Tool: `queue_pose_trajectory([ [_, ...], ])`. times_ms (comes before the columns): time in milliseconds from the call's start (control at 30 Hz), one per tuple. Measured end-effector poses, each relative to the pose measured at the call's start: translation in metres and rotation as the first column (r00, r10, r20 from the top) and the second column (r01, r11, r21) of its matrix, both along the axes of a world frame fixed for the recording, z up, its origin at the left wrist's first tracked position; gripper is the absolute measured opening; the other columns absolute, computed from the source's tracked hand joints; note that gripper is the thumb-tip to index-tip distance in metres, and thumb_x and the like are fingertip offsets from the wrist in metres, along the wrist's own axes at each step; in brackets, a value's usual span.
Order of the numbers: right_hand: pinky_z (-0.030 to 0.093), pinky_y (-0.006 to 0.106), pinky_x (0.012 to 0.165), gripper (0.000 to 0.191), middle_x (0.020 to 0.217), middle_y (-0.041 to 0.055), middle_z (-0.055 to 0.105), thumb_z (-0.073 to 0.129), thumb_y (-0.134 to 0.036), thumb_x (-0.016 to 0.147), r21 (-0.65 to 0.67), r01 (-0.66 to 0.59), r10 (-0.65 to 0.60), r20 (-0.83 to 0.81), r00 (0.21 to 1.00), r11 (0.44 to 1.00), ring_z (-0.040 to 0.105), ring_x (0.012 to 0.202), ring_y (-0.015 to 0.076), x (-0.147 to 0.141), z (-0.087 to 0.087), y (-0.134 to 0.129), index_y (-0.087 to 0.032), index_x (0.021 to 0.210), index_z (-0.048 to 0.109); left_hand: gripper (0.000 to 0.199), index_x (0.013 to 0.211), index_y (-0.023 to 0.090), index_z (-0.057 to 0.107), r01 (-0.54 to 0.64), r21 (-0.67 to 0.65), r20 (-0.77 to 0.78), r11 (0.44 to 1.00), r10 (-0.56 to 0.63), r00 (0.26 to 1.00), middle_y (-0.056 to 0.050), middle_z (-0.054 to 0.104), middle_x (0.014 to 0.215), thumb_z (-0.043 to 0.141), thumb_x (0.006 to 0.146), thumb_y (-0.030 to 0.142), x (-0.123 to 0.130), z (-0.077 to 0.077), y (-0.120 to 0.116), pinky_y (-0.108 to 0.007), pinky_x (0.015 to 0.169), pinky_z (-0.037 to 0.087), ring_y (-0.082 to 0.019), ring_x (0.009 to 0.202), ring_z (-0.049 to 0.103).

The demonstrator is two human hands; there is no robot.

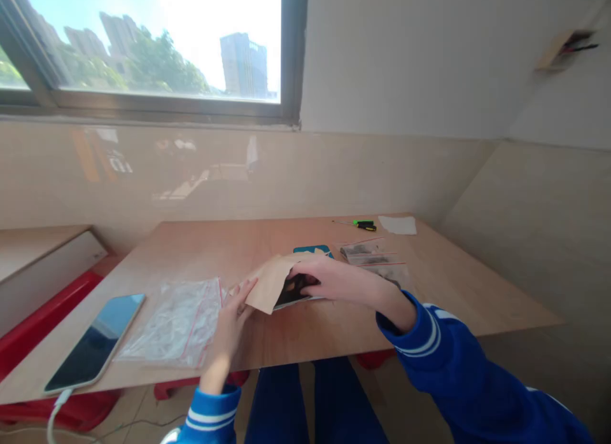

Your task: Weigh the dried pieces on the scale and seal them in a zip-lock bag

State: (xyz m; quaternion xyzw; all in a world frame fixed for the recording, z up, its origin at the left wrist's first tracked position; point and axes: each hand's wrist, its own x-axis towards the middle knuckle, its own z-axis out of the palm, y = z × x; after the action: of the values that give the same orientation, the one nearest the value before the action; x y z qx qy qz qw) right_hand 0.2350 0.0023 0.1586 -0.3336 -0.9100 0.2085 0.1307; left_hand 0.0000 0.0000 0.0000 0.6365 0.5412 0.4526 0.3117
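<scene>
Tan paper [270, 286] lies near the middle of the table [214, 247], overlapping a dark, flat piece [289, 294]; the left hand [233, 313] has its fingers at the paper's left edge and the right hand [329, 276] curls over the dark piece, though whether either pinches cannot be told. Uneven pulling between the hands could crease or tear the paper, and a stray left wrist could drag the zip-lock bag [167, 323] off the near edge.
</scene>
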Motion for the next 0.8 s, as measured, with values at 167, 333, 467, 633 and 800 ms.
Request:
queue_pose_trajectory([
  [167, 0.054, 0.028, 0.079, 0.031, 0.104, 0.0059, 0.073, 0.062, -0.015, 0.081, -0.162, 0.069, -0.103, -0.214, 0.971, 0.984, 0.070, 0.088, 0.0183, 0.012, 0.023, 0.005, -0.017, 0.112, 0.066, 0.050, 0.127, 0.021, 0.061, -0.038, -0.077, -0.087, 0.996, 0.031, 0.996, -0.007, 0.072, 0.113, 0.055, 0.081, 0.038, -0.004, 0.012, 0.007, -0.040, 0.092, 0.048, -0.025, 0.094, 0.066],
  [333, 0.055, 0.029, 0.081, 0.029, 0.108, 0.0063, 0.072, 0.064, -0.024, 0.082, -0.234, -0.013, -0.077, -0.370, 0.926, 0.972, 0.069, 0.092, 0.0179, 0.016, 0.020, 0.022, -0.017, 0.109, 0.068, 0.047, 0.110, 0.017, 0.069, -0.031, -0.097, -0.109, 0.995, 0.021, 0.994, -0.005, 0.076, 0.092, 0.056, 0.079, 0.049, -0.004, 0.017, 0.011, -0.035, 0.082, 0.050, -0.025, 0.080, 0.066],
  [467, 0.055, 0.032, 0.084, 0.031, 0.113, 0.0077, 0.070, 0.068, -0.029, 0.080, -0.271, -0.025, -0.109, -0.467, 0.877, 0.962, 0.068, 0.096, 0.0196, 0.019, 0.019, 0.033, -0.017, 0.109, 0.068, 0.047, 0.100, 0.017, 0.070, -0.053, -0.107, -0.125, 0.993, 0.039, 0.991, -0.007, 0.076, 0.095, 0.055, 0.077, 0.055, -0.005, 0.015, 0.017, -0.036, 0.081, 0.049, -0.029, 0.090, 0.067],
  [633, 0.053, 0.039, 0.094, 0.029, 0.120, 0.0045, 0.068, 0.072, -0.031, 0.078, -0.311, -0.026, -0.186, -0.631, 0.753, 0.950, 0.065, 0.108, 0.0224, 0.036, 0.018, 0.039, -0.024, 0.107, 0.069, 0.050, 0.100, 0.017, 0.069, -0.129, -0.123, -0.140, 0.984, 0.111, 0.984, -0.008, 0.075, 0.098, 0.052, 0.078, 0.059, -0.009, 0.011, 0.026, -0.037, 0.079, 0.050, -0.032, 0.096, 0.066],
  [800, 0.051, 0.038, 0.097, 0.028, 0.120, 0.0054, 0.068, 0.073, -0.029, 0.078, -0.335, 0.163, -0.357, -0.672, 0.649, 0.928, 0.064, 0.110, 0.0212, 0.068, -0.026, 0.042, -0.023, 0.105, 0.069, 0.050, 0.105, 0.017, 0.067, -0.234, -0.076, -0.131, 0.969, 0.223, 0.966, -0.012, 0.073, 0.107, 0.049, 0.081, 0.058, -0.011, 0.007, 0.035, -0.038, 0.080, 0.049, -0.032, 0.099, 0.066],
])
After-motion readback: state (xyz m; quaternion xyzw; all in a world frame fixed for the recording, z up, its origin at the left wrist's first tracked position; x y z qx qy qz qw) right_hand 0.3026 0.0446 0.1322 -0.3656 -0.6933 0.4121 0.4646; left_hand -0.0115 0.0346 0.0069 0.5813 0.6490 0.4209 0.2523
